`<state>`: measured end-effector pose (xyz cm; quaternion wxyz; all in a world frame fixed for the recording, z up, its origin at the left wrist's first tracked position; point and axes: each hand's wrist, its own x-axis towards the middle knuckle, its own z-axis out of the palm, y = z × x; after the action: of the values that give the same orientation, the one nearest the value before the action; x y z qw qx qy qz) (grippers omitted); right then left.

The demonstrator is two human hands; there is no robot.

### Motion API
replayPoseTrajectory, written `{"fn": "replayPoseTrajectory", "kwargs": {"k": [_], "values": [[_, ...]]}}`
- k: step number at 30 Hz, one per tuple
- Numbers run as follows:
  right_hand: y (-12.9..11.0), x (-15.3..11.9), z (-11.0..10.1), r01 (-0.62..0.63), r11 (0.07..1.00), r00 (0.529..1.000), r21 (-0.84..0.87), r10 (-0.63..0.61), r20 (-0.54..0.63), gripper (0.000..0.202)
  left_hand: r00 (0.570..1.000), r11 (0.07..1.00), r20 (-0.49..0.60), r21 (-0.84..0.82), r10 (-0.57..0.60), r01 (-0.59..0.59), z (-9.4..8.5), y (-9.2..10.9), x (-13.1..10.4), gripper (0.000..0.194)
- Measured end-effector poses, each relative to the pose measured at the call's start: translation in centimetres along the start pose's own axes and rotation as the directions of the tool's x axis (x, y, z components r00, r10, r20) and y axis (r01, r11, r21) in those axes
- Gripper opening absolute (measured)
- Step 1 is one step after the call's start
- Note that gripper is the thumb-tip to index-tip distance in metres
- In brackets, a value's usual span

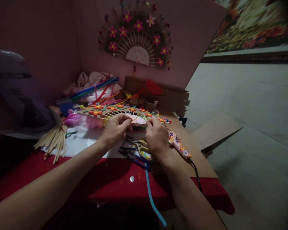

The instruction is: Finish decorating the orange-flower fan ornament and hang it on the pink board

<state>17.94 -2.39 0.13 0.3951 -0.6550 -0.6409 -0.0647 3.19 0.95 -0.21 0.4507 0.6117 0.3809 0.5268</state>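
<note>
A decorated hand fan (pixel 97 112) with thin stick ribs, orange flowers and coloured beads along its arc is tilted nearly flat above the table. My left hand (pixel 117 127) is closed on the left end of its pale half-round base, thumb and fingers pinched. At the base's right end, my right hand (pixel 157 135) is closed on it too. An orange strand lies on the base between the hands. Below them are gold-handled pruning shears (pixel 142 147) and dark blue-handled scissors (pixel 134 158). A flower-patterned glue gun (pixel 180 145) lies right of my right hand.
A bundle of wooden sticks (pixel 54 140) lies at left on the red-covered table (pixel 91 182). Pipe cleaners (pixel 93 88) and cloth are piled behind. A blue strip (pixel 150 191) hangs over the front edge. Cardboard (pixel 201 166) lies at right; a finished-looking fan (pixel 138 38) hangs on the wall.
</note>
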Motion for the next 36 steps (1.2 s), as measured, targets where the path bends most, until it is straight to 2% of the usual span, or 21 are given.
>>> {"fn": "replayPoseTrajectory", "kwargs": {"k": [3, 6, 9, 13, 16, 24, 31, 36], "values": [[0.3, 0.3, -0.2, -0.022, 0.989, 0.994, 0.145, 0.038, -0.107, 0.015, 1.0, 1.0, 0.013, -0.003, -0.01, 0.01, 0.1, 0.0, 0.0, 0.014], [0.1, 0.1, 0.1, 0.029, 0.94, 0.998, 0.34, -0.012, -0.054, 0.017, 0.999, 1.0, 0.038, -0.012, 0.007, -0.006, 0.2, 0.1, 0.0, 0.014], [-0.2, -0.2, 0.8, 0.055, 0.903, 0.997, 0.427, -0.07, 0.018, 0.02, 0.996, 0.999, 0.07, 0.013, 0.046, -0.047, 0.2, -0.1, 0.0, 0.012], [-0.2, -0.3, 1.5, 0.056, 0.923, 0.992, 0.381, -0.094, 0.081, 0.022, 0.986, 0.988, 0.11, 0.076, 0.128, -0.137, 0.2, -0.5, 0.0, 0.01], [-0.1, -0.3, 1.5, 0.043, 0.955, 0.991, 0.294, -0.079, 0.111, 0.018, 0.985, 0.981, 0.109, 0.121, 0.136, -0.149, 0.1, -0.8, 0.0, 0.01], [-0.4, -0.4, 1.1, -0.007, 0.97, 0.997, 0.243, -0.012, 0.077, 0.014, 0.985, 0.974, 0.095, 0.165, 0.14, -0.155, 0.0, -1.1, 0.1, 0.011], [-0.1, -0.5, 1.5, 0.006, 0.962, 0.993, 0.272, -0.039, 0.114, 0.016, 0.975, 0.946, 0.125, 0.245, 0.186, -0.212, 0.0, -1.0, 0.0, 0.011], [0.0, -0.3, 1.3, 0.016, 0.98, 0.995, 0.196, -0.035, 0.097, 0.016, 0.973, 0.937, 0.126, 0.272, 0.191, -0.219, 0.0, -0.7, -0.2, 0.012]]}}
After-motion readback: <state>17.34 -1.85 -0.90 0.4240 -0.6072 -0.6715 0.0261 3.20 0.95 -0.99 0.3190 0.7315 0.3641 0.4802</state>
